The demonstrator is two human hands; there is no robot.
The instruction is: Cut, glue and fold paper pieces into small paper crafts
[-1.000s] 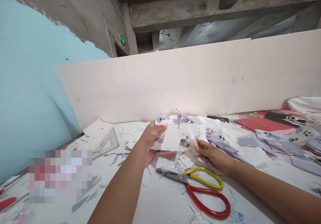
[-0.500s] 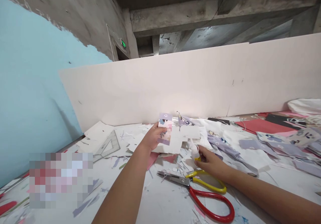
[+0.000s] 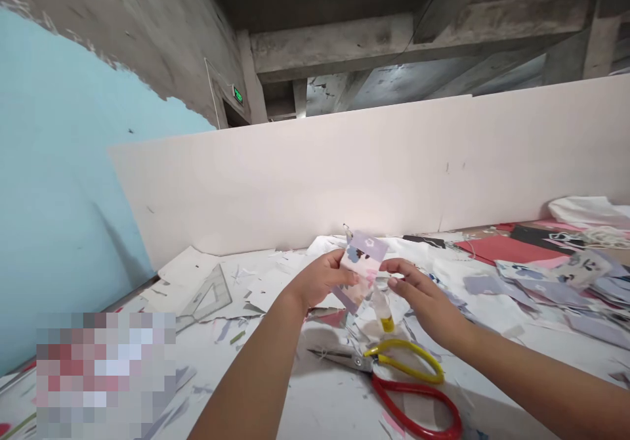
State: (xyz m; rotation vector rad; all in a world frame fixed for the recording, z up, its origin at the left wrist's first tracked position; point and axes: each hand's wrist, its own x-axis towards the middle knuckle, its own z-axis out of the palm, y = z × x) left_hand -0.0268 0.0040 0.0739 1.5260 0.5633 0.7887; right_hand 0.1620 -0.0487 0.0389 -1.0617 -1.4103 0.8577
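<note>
My left hand (image 3: 322, 277) is closed on a floral piece of paper or cloth (image 3: 361, 266) in lilac, pink and blue, its thumb across the front. By the right edge of that piece is my right hand (image 3: 416, 292), with finger and thumb apart; whether a fingertip touches the edge is hard to tell. A small white bottle (image 3: 381, 305) with a yellow label stands below the piece, out of the hand. In front of the bottle lie scissors (image 3: 367, 361), one handle loop yellow and one red, blades pointing left.
A clear set square (image 3: 209, 295) lies at left on white sheets. Paper scraps are strewn over the white table. Red sheets (image 3: 506, 251), floral cut pieces (image 3: 556, 289) and white cloth (image 3: 492, 302) are at right. A pale board (image 3: 344, 177) stands behind.
My right hand has let go of the small bottle and moved up to the floral piece. My left hand has shifted right and tilted the piece. The white card beside it is no longer visible.
</note>
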